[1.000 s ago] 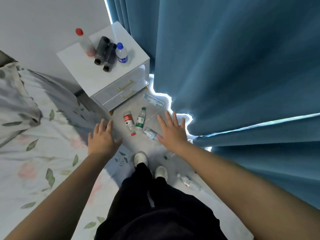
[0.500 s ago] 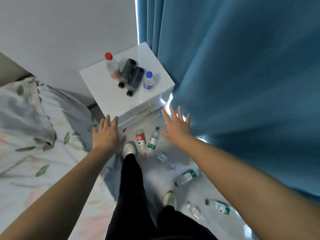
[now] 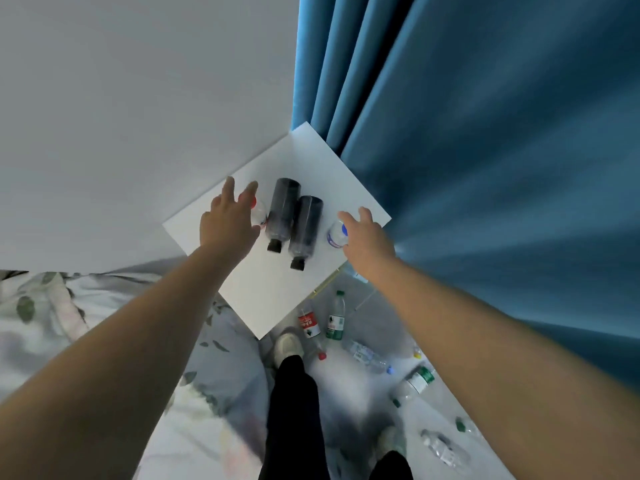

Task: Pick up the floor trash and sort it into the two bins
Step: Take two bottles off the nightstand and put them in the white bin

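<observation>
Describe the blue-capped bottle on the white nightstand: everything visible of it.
The blue-capped bottle is clear plastic with a pale label band. It stands upright, cap on, seen almost from above, near the right corner of the white nightstand top. The nearer of two dark bottles lies on its side to its left, apart from it. The right hand, fingers straight, covers its right side; whether it touches the bottle cannot be told.

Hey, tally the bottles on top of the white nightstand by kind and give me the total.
On the nightstand:
Dark bottles, lying down: 2
Red-capped bottle, partly hidden behind the left hand: 1
Blue-capped bottle: 1
Total: 4
</observation>
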Motion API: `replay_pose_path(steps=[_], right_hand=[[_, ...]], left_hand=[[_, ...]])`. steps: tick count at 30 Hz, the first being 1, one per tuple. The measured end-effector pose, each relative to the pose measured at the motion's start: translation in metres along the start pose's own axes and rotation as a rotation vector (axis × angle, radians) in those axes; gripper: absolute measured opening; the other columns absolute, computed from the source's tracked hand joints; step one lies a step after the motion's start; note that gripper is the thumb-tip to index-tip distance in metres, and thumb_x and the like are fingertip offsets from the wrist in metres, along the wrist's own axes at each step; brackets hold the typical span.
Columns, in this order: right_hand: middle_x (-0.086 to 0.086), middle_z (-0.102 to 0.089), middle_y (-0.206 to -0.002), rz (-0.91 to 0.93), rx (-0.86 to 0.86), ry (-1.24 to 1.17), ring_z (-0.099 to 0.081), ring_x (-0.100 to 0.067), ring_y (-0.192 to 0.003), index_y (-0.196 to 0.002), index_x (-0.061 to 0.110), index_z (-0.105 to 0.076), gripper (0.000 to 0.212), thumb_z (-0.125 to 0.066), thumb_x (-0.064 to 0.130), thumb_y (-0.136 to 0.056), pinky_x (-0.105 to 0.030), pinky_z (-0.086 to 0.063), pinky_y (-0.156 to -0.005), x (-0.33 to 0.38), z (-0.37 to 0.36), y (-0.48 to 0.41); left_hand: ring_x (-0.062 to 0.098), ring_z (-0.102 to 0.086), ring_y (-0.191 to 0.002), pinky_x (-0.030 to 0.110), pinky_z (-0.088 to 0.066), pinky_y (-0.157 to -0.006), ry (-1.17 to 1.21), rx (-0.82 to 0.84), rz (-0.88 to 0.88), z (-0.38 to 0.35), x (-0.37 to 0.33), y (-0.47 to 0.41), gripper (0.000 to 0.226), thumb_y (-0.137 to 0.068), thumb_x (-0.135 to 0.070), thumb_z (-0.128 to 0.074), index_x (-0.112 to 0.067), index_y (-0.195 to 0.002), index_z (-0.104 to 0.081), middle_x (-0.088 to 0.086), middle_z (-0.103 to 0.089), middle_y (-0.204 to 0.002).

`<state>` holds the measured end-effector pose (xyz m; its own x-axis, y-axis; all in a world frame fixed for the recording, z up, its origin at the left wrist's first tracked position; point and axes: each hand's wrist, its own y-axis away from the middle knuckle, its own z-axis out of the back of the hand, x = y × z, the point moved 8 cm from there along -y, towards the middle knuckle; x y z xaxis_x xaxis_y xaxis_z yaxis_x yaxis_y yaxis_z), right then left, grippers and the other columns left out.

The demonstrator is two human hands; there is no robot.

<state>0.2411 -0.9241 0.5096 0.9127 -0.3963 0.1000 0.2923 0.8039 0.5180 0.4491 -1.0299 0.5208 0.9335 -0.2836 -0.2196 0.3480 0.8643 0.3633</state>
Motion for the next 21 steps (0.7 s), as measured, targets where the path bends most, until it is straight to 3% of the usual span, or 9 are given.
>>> replay_pose_path(steps=[4,8,12,17,21], right_hand=[[-0.013,-0.042,-0.120,-0.054,0.017,-0.028,-0.047,-0.029,-0.078,-0.127,0.014,-0.048,0.043,-0.048,-0.003,-0.088,-0.031,-0.036,-0.067,-0.002,-0.012,-0.008],[-0.013,-0.044,-0.114,-0.078,0.020,-0.071,-0.054,-0.032,-0.085,-0.118,0.009,-0.053,0.033,-0.046,-0.004,-0.088,-0.031,-0.038,-0.066,-0.010,-0.025,-0.007],[-0.014,-0.046,-0.114,-0.098,-0.017,-0.123,-0.052,-0.031,-0.085,-0.115,0.009,-0.053,0.030,-0.047,-0.005,-0.089,-0.032,-0.040,-0.065,-0.018,-0.029,0.002],[-0.012,-0.046,-0.115,-0.130,-0.071,-0.242,-0.058,-0.033,-0.086,-0.111,0.012,-0.051,0.024,-0.058,0.006,-0.089,-0.039,-0.050,-0.068,-0.037,-0.005,0.038],[-0.009,-0.046,-0.115,-0.158,-0.150,-0.371,-0.057,-0.033,-0.086,-0.110,0.014,-0.054,0.023,-0.058,0.014,-0.088,-0.037,-0.048,-0.072,-0.065,0.026,0.096]], left_hand=[[0.031,-0.052,-0.117,0.043,-0.050,-0.082,-0.017,0.069,-0.078,-0.010,0.005,-0.020,0.061,-0.090,-0.016,-0.059,-0.027,-0.145,-0.034,0.007,-0.035,-0.145],[0.031,-0.058,-0.090,0.039,-0.052,-0.068,0.026,0.062,-0.105,-0.021,0.006,-0.022,0.048,-0.089,-0.006,-0.057,-0.020,-0.134,-0.047,0.009,-0.044,-0.125],[0.030,-0.053,-0.065,0.039,-0.052,-0.060,0.074,0.016,-0.064,-0.023,0.011,-0.014,0.031,-0.089,0.000,-0.056,-0.011,-0.117,-0.053,0.013,-0.042,-0.113],[0.033,-0.055,-0.068,0.037,-0.048,-0.061,0.135,-0.088,0.008,0.010,-0.003,0.012,0.024,-0.086,-0.002,-0.059,-0.008,-0.110,-0.056,0.015,-0.045,-0.111],[0.039,-0.060,-0.077,0.038,-0.050,-0.068,0.150,-0.112,-0.072,0.043,-0.049,0.054,0.031,-0.082,-0.005,-0.066,-0.007,-0.112,-0.058,0.016,-0.047,-0.114]])
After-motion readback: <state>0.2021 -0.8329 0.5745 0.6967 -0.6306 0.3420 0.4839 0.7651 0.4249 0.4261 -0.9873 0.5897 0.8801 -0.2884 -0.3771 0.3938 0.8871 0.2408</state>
